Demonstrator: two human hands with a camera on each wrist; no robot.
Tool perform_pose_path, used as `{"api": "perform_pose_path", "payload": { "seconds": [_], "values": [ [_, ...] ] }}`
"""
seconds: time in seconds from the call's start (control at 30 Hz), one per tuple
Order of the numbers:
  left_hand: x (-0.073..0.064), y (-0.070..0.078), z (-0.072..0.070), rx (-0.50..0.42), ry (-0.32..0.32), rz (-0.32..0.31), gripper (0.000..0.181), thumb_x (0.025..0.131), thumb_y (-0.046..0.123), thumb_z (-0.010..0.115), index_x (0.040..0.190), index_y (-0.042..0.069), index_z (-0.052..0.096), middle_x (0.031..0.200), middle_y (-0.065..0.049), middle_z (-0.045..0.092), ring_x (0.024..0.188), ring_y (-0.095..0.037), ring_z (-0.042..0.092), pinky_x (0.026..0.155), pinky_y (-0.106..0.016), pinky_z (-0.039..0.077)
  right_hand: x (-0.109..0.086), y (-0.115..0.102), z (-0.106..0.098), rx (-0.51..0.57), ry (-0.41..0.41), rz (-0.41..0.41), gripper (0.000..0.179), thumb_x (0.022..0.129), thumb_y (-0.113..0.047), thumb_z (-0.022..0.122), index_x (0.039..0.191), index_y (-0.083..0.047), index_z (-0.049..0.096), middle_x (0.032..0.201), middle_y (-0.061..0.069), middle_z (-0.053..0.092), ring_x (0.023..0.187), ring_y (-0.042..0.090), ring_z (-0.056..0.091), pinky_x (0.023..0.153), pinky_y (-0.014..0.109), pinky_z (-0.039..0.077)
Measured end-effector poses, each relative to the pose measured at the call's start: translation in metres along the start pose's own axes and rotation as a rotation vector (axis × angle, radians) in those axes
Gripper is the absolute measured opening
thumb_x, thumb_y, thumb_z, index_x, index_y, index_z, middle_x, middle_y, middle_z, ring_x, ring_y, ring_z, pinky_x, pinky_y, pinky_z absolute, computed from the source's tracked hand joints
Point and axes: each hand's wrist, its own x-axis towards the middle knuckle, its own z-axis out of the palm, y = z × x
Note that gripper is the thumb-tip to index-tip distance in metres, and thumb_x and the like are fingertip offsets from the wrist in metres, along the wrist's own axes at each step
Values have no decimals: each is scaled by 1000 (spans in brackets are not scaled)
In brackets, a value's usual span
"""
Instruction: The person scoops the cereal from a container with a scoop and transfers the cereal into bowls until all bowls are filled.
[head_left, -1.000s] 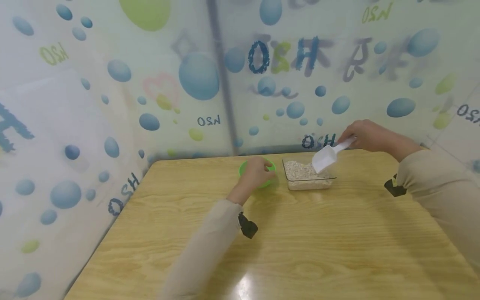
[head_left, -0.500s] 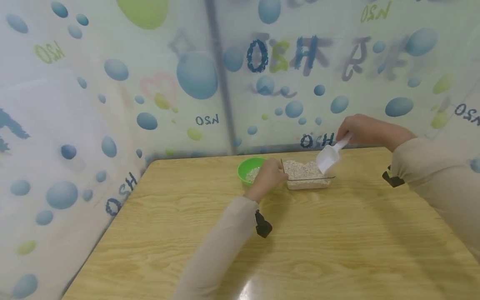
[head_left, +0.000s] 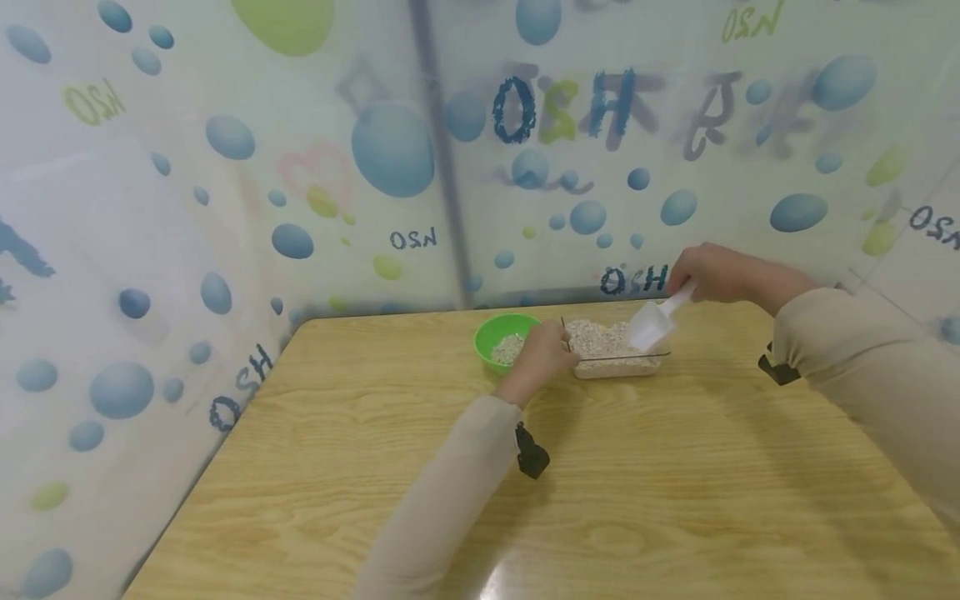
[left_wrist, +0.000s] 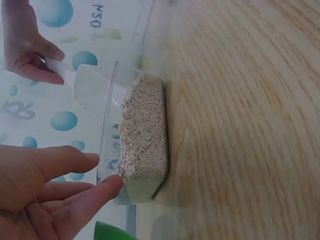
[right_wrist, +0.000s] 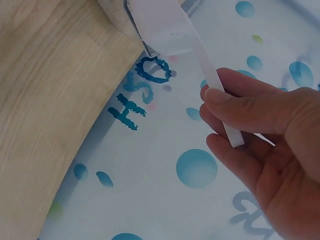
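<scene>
A clear rectangular container (head_left: 618, 367) full of oat flakes (left_wrist: 145, 130) stands near the table's far edge. My left hand (head_left: 542, 354) pinches its left end at the rim, thumb on one side and fingertips on the other. A white scoop (head_left: 649, 326) tilts down into the right part of the container, its lip at the flakes. My right hand (head_left: 712, 271) grips the scoop's handle (right_wrist: 220, 92) from above, thumb along it. Left of the container is a green bowl (head_left: 486, 333) holding some oat flakes; my left hand partly covers it.
The wooden table (head_left: 600, 483) reaches back to a wall sheet (head_left: 360, 275) printed with blue and green drops, close behind the bowl and container. A second sheet borders the left side.
My left hand has moved right from over the green bowl to the container's left end, uncovering flakes in the bowl. The scoop has shifted slightly and now tips lower into the oats.
</scene>
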Motion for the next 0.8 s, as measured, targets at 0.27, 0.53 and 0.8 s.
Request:
{"api": "perform_pose_path", "payload": {
  "seconds": [0.27,0.53,0.8],
  "values": [
    [0,-1,2,-23,20,4,50,84,6,62,54,12,23,48,4,19,41,-7,22,41,-19,23,-2,-1,8,22,-4,-9,23,69,17,66,86,3,69,84,14,65,78,32,60,70,45,49],
    [-2,0,3,-19,64,16,51,84,5,63,52,12,24,46,5,20,40,-7,21,41,-18,24,-5,-1,17,92,-39,21,23,72,14,66,94,6,68,89,16,66,84,34,60,74,47,49],
    [-5,2,2,-45,60,24,51,85,3,62,55,12,21,50,4,15,42,-8,18,44,-20,24,-14,11,34,174,-39,75,23,77,8,65,99,8,66,93,17,65,88,35,60,75,47,49]
  ]
}}
